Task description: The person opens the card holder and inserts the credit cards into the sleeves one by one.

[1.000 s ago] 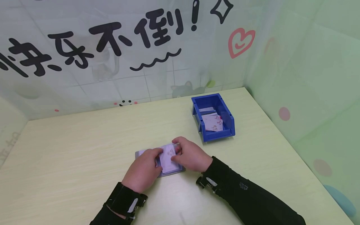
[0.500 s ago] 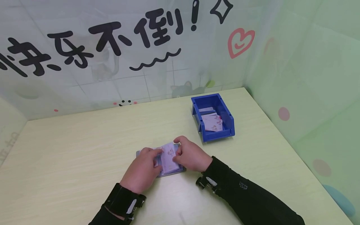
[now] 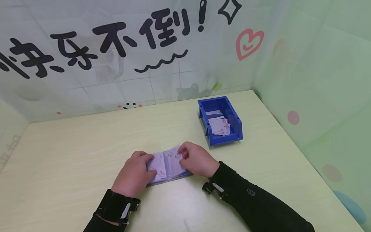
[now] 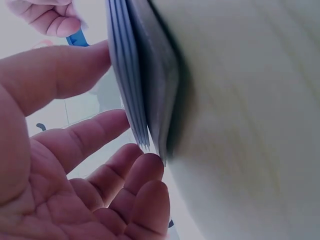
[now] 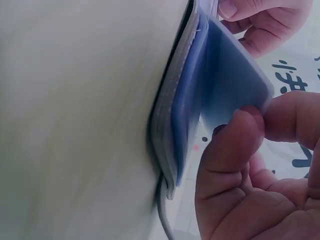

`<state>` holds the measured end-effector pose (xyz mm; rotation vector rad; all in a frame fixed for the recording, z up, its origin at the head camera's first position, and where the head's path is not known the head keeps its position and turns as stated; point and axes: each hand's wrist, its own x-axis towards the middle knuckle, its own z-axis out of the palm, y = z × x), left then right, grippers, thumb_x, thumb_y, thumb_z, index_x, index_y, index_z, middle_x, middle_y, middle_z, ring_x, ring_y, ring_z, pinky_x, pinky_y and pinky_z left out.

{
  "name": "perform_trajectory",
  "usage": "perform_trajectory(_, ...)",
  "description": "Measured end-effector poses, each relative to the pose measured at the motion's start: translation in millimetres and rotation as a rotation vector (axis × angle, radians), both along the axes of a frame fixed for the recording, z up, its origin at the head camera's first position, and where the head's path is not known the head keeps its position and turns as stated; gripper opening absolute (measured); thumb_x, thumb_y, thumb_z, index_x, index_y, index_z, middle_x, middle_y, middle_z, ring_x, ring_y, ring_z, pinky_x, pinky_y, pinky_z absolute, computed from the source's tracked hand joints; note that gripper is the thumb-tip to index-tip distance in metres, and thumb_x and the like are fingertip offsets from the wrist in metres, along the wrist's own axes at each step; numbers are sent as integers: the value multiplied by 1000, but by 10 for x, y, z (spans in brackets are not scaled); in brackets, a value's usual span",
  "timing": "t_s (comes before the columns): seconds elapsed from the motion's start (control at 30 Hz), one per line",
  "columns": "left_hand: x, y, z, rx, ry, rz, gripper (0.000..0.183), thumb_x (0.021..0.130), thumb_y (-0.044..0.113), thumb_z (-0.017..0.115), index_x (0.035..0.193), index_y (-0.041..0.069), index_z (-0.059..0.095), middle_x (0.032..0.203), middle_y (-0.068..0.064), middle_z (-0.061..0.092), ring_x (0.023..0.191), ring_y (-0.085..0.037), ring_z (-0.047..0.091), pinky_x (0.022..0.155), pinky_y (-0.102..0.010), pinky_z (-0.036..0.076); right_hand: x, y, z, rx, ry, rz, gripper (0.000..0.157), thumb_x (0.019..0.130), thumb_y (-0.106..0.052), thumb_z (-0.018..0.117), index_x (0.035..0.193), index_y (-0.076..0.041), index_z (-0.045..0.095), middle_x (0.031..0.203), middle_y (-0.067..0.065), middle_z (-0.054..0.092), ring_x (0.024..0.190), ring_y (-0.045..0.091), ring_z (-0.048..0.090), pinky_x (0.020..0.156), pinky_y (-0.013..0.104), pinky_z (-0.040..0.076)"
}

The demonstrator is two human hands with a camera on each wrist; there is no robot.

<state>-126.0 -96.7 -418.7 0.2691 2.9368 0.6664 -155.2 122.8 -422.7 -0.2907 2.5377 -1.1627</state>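
Observation:
A small card album [image 3: 166, 163] with clear sleeves lies spread on the table, pink-and-white printed cards showing on both pages. On its left page, my left hand [image 3: 131, 175] rests thumb and index fingertips; in the left wrist view its other fingers [image 4: 147, 167] bend at the outer edge beside several stacked sleeves. My right hand [image 3: 200, 160] pinches the right page's outer edge between thumb and index finger. In the right wrist view that bluish page [image 5: 232, 75] stands lifted at an angle off the layers below, above the grey cover [image 5: 167, 110].
Beyond my right hand stands a blue open-front bin [image 3: 238, 126] holding several loose cards [image 3: 219, 126]. The pale wooden table [image 3: 72, 167] meets a printed wall sheet [image 3: 124, 90] at the back and a green one [image 3: 318, 96] on the right.
My left hand has slid left from the middle of the album to its left page, uncovering the card there. My right hand stays at the right page's edge. The bin has not moved.

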Motion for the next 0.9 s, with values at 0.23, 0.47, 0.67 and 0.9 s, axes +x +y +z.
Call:
perform_trajectory(0.23, 6, 12, -21, -5, 3, -8, 51, 81, 28, 70, 125, 3, 58, 126, -15, 46, 98, -28, 48, 87, -45, 46, 22, -27, 37, 24, 64, 6, 11, 88, -19, 62, 99, -15, 64, 86, -2, 59, 79, 13, 52, 70, 29, 48)
perform_trajectory(0.47, 16, 16, -12, -15, 12, -14, 51, 81, 28, 70, 124, 3, 59, 125, -15, 48, 95, -27, 50, 85, -44, 47, 78, -46, 59, -40, 165, 59, 19, 91, -24, 60, 106, -14, 67, 90, -7, 62, 77, 9, 54, 65, 26, 50)
perform_trajectory(0.67, 17, 16, -19, -13, 2, -8, 51, 81, 29, 70, 124, 4, 59, 127, -15, 47, 96, -28, 51, 86, -45, 47, 118, -55, 44, -132, 186, 146, 34, 91, -28, 61, 121, -13, 62, 106, -4, 61, 77, 6, 56, 57, 26, 51)
perform_trajectory(0.9, 13, 13, -30, -20, 10, -14, 52, 81, 30, 71, 124, 4, 59, 126, -14, 48, 99, -28, 51, 88, -48, 47, 166, -68, 35, -167, 204, 301, 55, 89, -37, 64, 137, -14, 49, 108, -1, 59, 63, 9, 53, 52, 23, 45)
